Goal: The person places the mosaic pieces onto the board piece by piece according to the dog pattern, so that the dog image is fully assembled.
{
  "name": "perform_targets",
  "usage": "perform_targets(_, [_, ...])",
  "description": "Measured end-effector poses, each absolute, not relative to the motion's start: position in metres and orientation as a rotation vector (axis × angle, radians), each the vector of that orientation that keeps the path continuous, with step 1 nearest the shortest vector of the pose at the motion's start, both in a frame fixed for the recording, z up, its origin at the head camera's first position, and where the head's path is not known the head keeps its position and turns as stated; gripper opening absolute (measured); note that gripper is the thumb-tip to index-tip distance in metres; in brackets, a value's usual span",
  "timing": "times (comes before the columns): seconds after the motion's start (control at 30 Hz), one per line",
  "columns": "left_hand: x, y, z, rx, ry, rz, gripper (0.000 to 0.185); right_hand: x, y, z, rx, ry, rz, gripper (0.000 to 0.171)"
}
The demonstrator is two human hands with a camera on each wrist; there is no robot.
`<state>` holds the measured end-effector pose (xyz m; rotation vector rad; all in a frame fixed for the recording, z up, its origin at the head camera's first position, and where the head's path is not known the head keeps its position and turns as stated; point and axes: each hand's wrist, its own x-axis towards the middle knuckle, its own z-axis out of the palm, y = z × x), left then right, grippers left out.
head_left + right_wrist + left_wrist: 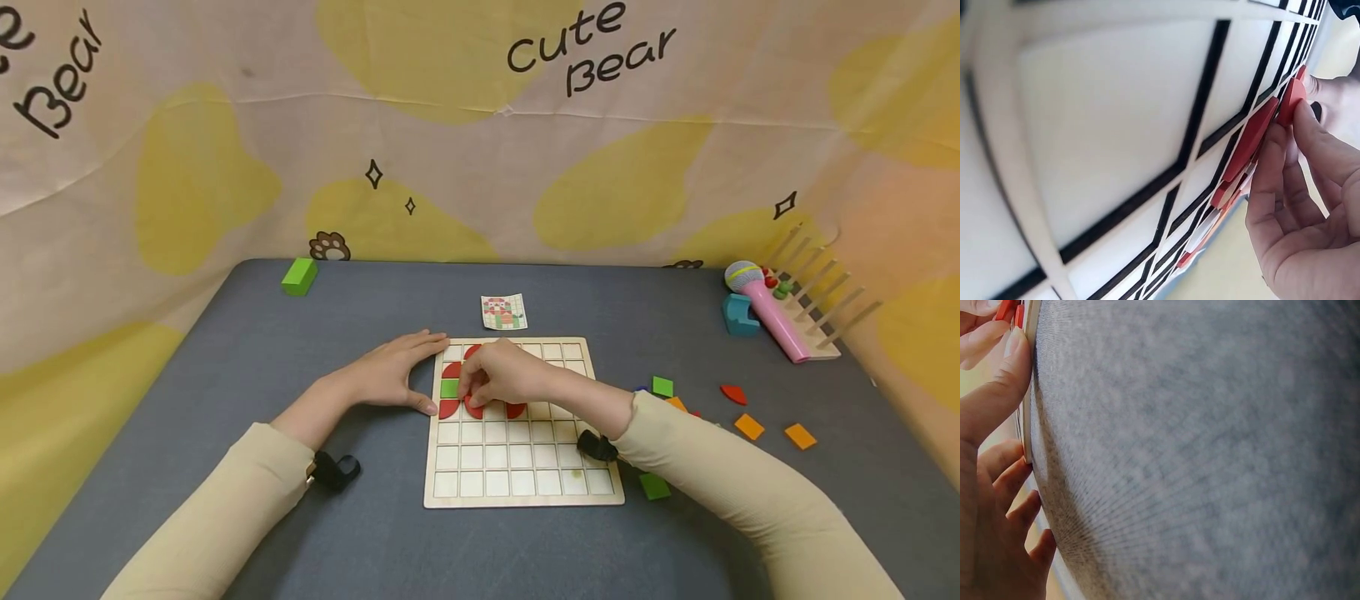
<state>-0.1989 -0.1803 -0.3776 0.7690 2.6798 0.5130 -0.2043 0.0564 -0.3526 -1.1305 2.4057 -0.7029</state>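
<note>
My right hand (510, 372) is over the upper left part of a pale wooden grid board (525, 502). Between thumb and fingers it pinches a red curved-edge tile (1291, 103), tilted above the grid in the right wrist view. Another red tile (1252, 137) lies in a cell close by. My left hand (390, 371) rests at the board's left edge, fingers extended, the thumb (1013, 369) against that edge. Around the right hand, the board bears a green square tile (449, 389) and several red curved tiles (448, 409), some partly hidden by the fingers.
Beyond the board lies a small picture card (504, 312). Loose orange (749, 427), green (662, 386) and red (734, 394) tiles are scattered to the right, partly behind the sleeve. Farther back are a pink microphone (776, 317), a pegged wooden rack (821, 333) and a green block (300, 277).
</note>
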Motion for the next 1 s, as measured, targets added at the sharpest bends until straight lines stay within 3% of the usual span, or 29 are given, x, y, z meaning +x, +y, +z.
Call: perform_targets(1.0, [-0.1972,-0.1787,-0.3750,0.758,2.684,0.504,0.104,-0.2046,0.0600,-0.3519,-1.160,2.442,-0.738,0.011])
